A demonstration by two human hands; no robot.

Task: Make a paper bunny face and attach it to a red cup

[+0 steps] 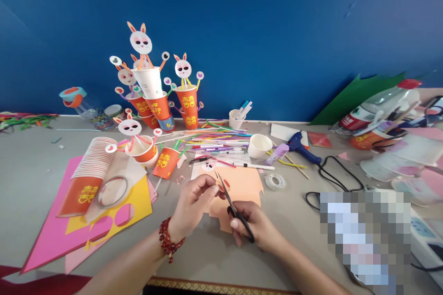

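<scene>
Paper piece [224, 184], small and peach with a reddish patch, sits at the fingertips of your left grip [194, 205], which pinches it between thumb and fingers. Your right grip [258, 226] is wrapped round the handles of the scissors [238, 215], their blades parted a little just beside the left fingertips. Expect the piece to be almost weightless, thin and easily creased or torn; pinch it flat near its edge, with your fingertips clear of the blades. The scissors should feel stiff and heavier than the paper; take them by the black handles, behind the pivot. Below both grips, on the desk [221, 258], lies a peach sheet [249, 182], likely light too and apt to slide
</scene>
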